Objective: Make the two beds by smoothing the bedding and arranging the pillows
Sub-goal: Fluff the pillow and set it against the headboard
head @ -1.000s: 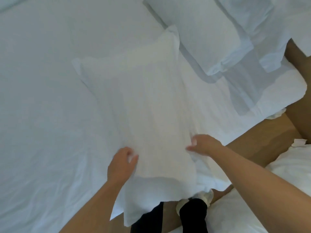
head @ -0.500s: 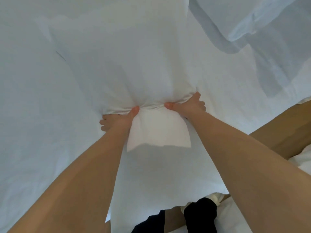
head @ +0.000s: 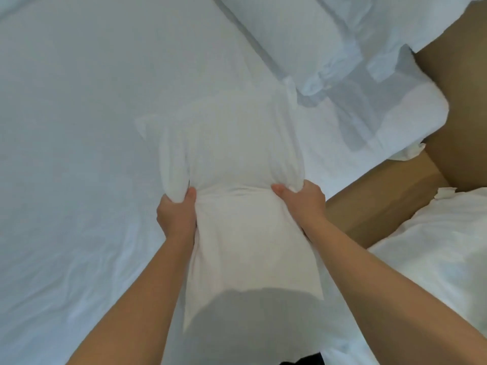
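Note:
A white pillow (head: 232, 143) in a loose white case lies on the bed's white sheet (head: 79, 127), long side pointing away from me. My left hand (head: 176, 214) grips its left side, thumb on top and fingers underneath. My right hand (head: 303, 201) grips the right side the same way. Both squeeze the pillow at its middle, so the fabric bunches between the thumbs. The empty end of the case (head: 250, 272) hangs toward me between my forearms.
Another white pillow (head: 295, 40) lies at the head of the bed, top right, with folded bedding (head: 382, 101) beside it. A brown floor gap (head: 395, 191) separates this bed from a second white bed (head: 442, 246) at the right.
A second ago my hands only touched the pillow's near end; then they gripped it. Since then the pillow has been pulled toward me and the view has drawn back.

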Motion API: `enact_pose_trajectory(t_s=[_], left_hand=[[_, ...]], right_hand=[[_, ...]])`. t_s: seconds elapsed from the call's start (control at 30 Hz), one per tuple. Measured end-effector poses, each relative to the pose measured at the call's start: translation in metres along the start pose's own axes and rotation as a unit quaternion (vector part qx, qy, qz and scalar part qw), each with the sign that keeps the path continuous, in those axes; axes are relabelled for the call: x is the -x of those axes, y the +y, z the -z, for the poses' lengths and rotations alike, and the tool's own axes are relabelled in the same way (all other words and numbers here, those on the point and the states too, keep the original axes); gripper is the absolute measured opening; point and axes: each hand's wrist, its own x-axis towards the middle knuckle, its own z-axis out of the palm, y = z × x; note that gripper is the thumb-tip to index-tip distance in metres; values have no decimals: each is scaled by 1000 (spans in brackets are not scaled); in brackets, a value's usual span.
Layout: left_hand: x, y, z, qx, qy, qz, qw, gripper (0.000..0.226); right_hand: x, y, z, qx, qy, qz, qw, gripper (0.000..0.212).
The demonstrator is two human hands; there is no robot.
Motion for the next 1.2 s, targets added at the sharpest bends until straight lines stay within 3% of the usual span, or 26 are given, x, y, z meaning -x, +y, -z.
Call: enact_pose_trajectory(t_s=[0.17, 0.37, 0.7, 1.0, 1.2], left_hand=[[107, 31, 56, 26, -42, -35, 998, 24], [179, 105, 81, -18, -140, -167, 976, 31], [269, 170, 38, -169, -343, -299, 874, 57], [376, 156, -46, -277, -438, -378, 767, 45], [446, 149, -104, -306, -457, -411, 727, 44]], right_hand=[[114, 2, 75, -65, 47, -14, 997, 39], [198, -10, 156, -161, 135, 6, 978, 36], [293, 56, 231, -296, 285, -47, 911, 46], [339, 152, 271, -372, 384, -130, 835, 34], [341, 201, 319, -384, 415, -156, 810, 32]])
